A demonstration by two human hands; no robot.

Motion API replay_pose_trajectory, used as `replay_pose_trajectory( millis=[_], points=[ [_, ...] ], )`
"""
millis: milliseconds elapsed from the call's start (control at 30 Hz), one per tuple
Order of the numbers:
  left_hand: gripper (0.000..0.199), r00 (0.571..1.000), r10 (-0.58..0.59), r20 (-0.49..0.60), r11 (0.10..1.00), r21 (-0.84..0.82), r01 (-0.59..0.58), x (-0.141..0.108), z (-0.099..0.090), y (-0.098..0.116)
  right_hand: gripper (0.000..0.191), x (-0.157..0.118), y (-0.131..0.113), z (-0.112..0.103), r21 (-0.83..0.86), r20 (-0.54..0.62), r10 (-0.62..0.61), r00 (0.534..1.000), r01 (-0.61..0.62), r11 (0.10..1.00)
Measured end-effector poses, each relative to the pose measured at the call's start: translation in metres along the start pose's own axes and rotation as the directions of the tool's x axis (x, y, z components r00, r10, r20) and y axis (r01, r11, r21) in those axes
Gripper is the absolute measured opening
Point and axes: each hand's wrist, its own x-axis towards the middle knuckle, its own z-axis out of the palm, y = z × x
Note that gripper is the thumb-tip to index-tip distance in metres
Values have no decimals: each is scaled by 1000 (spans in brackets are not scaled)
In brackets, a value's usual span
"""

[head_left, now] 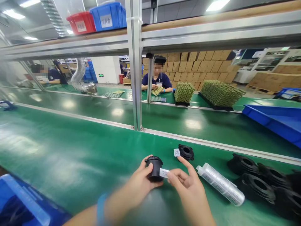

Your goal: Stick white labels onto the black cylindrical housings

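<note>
My left hand (pixel 142 179) is wrapped round a black cylindrical plastic part (pixel 154 169) with a flanged top, held upright over the green bench. In my right hand (pixel 188 185), thumb and a finger pinch a small white printed label (pixel 164 173), one end of which lies against the part's side. My right index finger is stretched out, its tip at a second white label (pixel 176 152). Behind that label sits a black flanged part (pixel 186 152) with a round hole. A roll of printed labels (pixel 221 184) rests to the right of my right hand.
Several black flanged parts (pixel 256 186) are grouped at the right. A blue bin (pixel 25 201) stands at the lower left, and a blue tray (pixel 272 121) at the right. Across the belt, a person (pixel 157 78) handles a yellow-green piece beside stacked ring sheets (pixel 184 93). A metal post (pixel 134 69) rises ahead.
</note>
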Motion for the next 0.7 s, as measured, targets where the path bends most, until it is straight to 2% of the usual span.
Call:
replay_pose_trajectory(
  millis=[400, 700],
  points=[
    [58, 994, 99, 50, 977, 185, -106, -7, 6, -1, 84, 0, 6, 1, 35, 97, 46, 994, -49, 998],
    [67, 995, 74, 66, 982, 170, -85, -9, 5, -1, 79, 0, 12, -1, -13, 132, 42, 990, -41, 999]
  ],
)
